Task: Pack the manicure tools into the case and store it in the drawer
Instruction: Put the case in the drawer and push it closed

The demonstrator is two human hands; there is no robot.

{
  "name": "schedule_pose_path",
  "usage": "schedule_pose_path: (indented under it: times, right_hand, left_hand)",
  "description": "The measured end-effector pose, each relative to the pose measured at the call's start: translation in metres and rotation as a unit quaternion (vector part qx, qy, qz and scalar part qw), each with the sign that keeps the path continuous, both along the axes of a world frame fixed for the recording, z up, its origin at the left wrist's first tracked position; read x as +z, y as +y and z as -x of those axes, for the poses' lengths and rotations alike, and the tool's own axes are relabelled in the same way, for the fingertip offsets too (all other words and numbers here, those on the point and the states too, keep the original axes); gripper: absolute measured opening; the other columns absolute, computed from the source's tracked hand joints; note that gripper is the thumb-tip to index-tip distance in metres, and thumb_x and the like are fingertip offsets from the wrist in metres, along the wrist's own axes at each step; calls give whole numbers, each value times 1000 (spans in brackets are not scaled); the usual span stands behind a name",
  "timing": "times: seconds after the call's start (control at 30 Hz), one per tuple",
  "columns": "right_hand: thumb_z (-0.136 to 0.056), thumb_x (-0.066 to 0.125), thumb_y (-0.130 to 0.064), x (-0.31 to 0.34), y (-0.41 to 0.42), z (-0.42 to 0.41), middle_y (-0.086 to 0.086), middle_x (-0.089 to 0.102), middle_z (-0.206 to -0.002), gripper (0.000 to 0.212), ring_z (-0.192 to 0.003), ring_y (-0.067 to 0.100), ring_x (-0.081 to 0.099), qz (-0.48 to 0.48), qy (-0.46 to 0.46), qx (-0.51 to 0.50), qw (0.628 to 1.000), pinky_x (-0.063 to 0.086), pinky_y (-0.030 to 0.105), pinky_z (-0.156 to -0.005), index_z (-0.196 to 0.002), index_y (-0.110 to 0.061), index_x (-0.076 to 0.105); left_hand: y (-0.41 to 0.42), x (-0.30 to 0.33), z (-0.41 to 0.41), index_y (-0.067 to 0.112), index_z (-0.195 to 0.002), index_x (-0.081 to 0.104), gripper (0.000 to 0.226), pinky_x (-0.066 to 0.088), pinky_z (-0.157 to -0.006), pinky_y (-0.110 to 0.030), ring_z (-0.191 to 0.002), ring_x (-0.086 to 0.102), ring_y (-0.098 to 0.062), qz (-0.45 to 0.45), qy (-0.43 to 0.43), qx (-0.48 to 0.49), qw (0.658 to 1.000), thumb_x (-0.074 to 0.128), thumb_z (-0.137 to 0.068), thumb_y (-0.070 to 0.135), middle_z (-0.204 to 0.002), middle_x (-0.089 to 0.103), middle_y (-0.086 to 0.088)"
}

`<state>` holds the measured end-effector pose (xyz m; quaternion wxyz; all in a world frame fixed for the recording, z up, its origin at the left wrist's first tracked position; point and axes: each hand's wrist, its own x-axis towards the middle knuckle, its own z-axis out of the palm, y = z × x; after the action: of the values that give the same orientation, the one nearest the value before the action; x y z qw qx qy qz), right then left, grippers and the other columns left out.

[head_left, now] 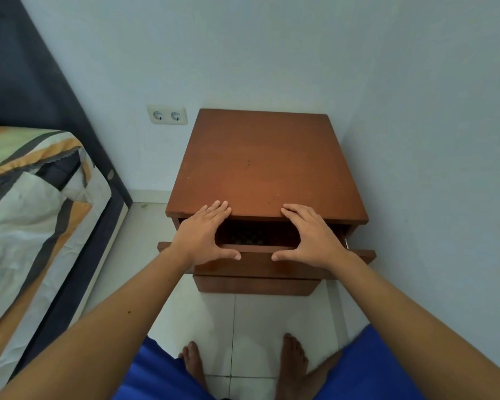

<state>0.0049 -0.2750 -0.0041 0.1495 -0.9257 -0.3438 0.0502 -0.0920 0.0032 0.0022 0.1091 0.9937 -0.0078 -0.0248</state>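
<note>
We find the drawer (267, 262) of the wooden nightstand (266, 163) partly pulled out, its front panel standing well forward of the cabinet face. In the dark gap between the nightstand top and the drawer front we make out a checkered brown surface (257, 235) lying inside the drawer. We judge this is probably the case, but the opening is shadowed and narrow, so we cannot confirm it, nor whether it is zipped or closed. No manicure tools are visible anywhere in view, and the nightstand top is bare.

The left hand (204, 232) lies flat and spread, fingers reaching onto the front edge of the top, thumb resting on the upper edge of the drawer front. The right hand (309, 235) mirrors it. Neither hand grasps anything; both are splayed, palms down, over the drawer opening.

Our assessment: packing appears complete and the case appears stored, if the patterned surface is indeed the case. What remains is to push the drawer home. A second, lower drawer (256, 285) sits beneath, seemingly shut or nearly so; its contents are not visible.

Surroundings: the nightstand stands in a corner against pale walls, with a double wall socket (167, 115) just to its left, a bed with a striped cover (32, 203) further left, and white floor tiles (260, 319) below.
</note>
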Motion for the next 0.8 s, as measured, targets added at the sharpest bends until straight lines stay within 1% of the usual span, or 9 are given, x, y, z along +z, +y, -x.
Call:
schedule_pose_path:
  times: [0.1,0.17,0.2,0.27,0.37,0.47,0.53,0.63,0.8]
  right_hand:
    - [-75,74,-78,-4,6,-8,-5,40,-161,107,-151,16,29,-18,-29,-12,999,32,43,-125,-158,-18,43]
    - [-78,74,-74,-8,10,-14,-6,46,-154,97,-146,16,34,-32,-41,-16,999,34,39,-123,-154,-18,49]
    - [-79,76,-71,-10,11,-16,-6,49,-150,92,-143,15,37,-42,-47,-17,998,36,37,-121,-151,-18,53]
    - [-81,80,-62,-14,10,-21,-6,55,-142,80,-136,14,43,-65,-61,-14,996,41,35,-117,-143,-16,61]
    - [-80,87,-45,-18,12,-29,-6,61,-126,58,-120,15,51,-107,-82,-7,991,50,34,-104,-126,-14,71]
    - [-78,90,-33,-24,17,-36,-5,63,-116,43,-112,16,53,-150,-96,-14,984,51,31,-97,-112,-13,73]
    - [-78,91,-31,-28,18,-38,-5,64,-113,39,-110,16,53,-172,-100,-16,980,48,27,-96,-107,-13,73]
    - [-77,92,-30,-32,16,-39,-3,65,-114,39,-111,16,53,-180,-99,-19,978,44,21,-97,-107,-12,74]
    - [-78,91,-31,-32,16,-39,-2,66,-116,40,-114,17,54,-184,-98,-20,978,48,26,-99,-109,-12,74]
  left_hand:
    - [0,-12,-3,34,-159,33,103,25,-123,-39,-157,21,-15,41,-54,51,996,62,-75,85,-168,28,12]
    - [2,-20,-7,33,-153,46,94,30,-121,-37,-153,33,-15,54,-92,61,992,63,-76,83,-161,41,12]
    - [4,-21,-10,32,-150,52,88,29,-120,-34,-150,38,-15,56,-113,60,990,66,-76,79,-157,47,11]
    - [8,-23,-16,29,-144,60,78,27,-118,-30,-147,42,-15,56,-137,57,987,74,-79,68,-153,53,8]
    - [15,-27,-25,33,-140,63,66,43,-112,-37,-144,47,-18,66,-141,63,986,77,-82,59,-152,53,7]
    - [18,-31,-32,31,-127,73,51,51,-103,-34,-131,61,-18,65,-185,64,978,84,-80,47,-136,67,8]
    - [18,-32,-34,27,-118,78,46,53,-98,-31,-123,66,-15,58,-212,57,974,89,-76,41,-125,73,8]
    - [21,-34,-34,28,-117,79,45,57,-98,-33,-122,66,-11,63,-214,43,974,89,-76,43,-124,73,10]
    - [25,-36,-34,32,-120,77,45,58,-99,-34,-127,62,-9,78,-205,45,975,85,-79,49,-127,71,12]
